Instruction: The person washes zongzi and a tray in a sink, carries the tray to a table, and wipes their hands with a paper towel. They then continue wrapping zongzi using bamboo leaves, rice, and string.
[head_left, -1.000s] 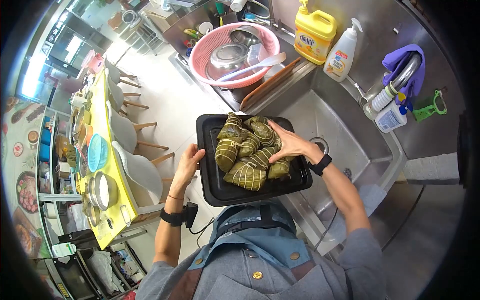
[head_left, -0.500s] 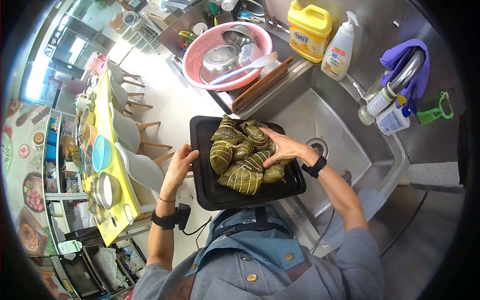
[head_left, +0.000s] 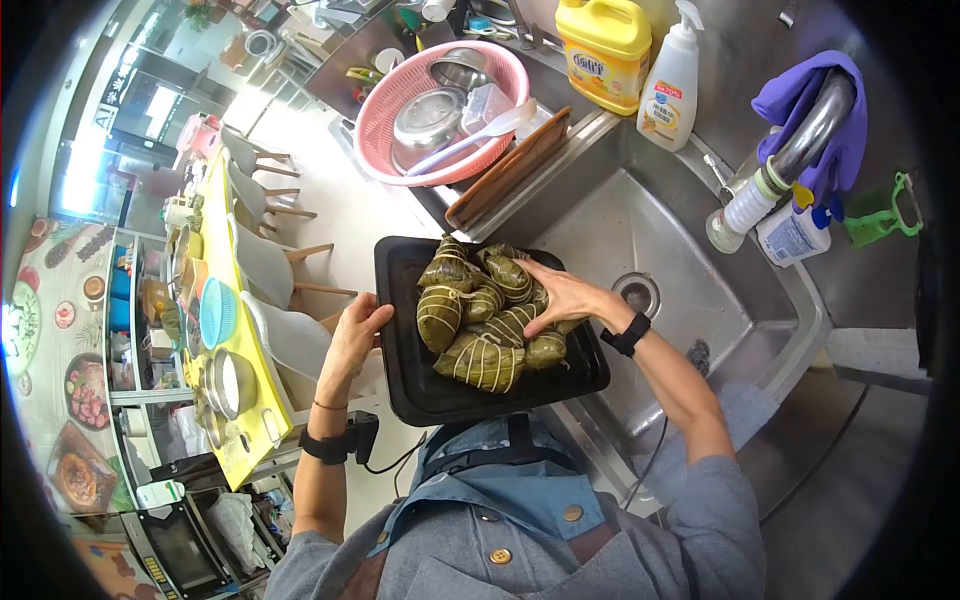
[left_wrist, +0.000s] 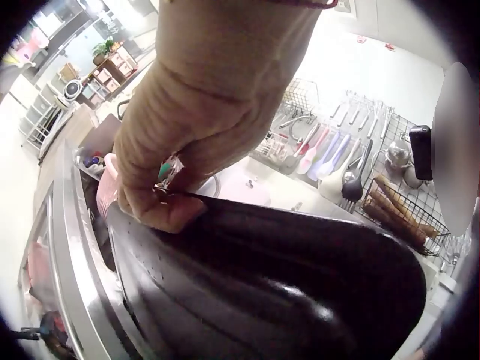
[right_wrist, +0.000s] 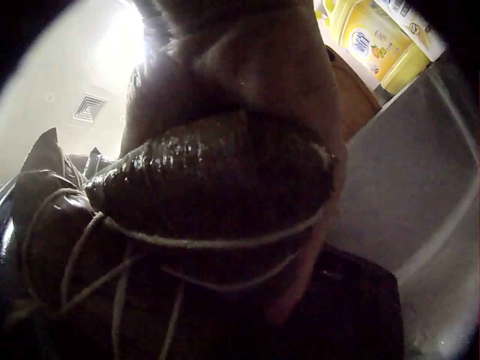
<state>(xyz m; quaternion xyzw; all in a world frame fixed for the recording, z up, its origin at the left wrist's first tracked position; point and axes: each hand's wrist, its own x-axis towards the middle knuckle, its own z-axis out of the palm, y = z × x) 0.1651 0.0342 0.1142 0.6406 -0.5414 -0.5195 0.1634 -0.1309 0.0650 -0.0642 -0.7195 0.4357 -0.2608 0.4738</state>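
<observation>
My left hand [head_left: 350, 340] grips the left rim of a black baking tray [head_left: 425, 395]. Its thumb lies over the edge, as the left wrist view also shows. Several leaf-wrapped zongzi [head_left: 482, 360], tied with pale string, lie heaped in the tray. My right hand [head_left: 575, 297] is over the right side of the heap, thumb and fingers spread around a zongzi [right_wrist: 202, 184]. Its palm hides part of that one. The tray is held in front of my body, its right part overlapping the near left rim of the sink in the head view.
A steel sink [head_left: 690, 290] lies to the right, with a faucet [head_left: 815, 130] draped in purple gloves. Behind it stand a yellow detergent jug [head_left: 603, 60] and a white pump bottle [head_left: 670, 90]. A pink basket [head_left: 375, 150] holds bowls. Chairs and a yellow table [head_left: 250, 425] are at left.
The tray, with the zongzi and both hands, has shifted a little left, away from the sink drain. The head view has turned slightly. Both hands keep their places on tray and zongzi.
</observation>
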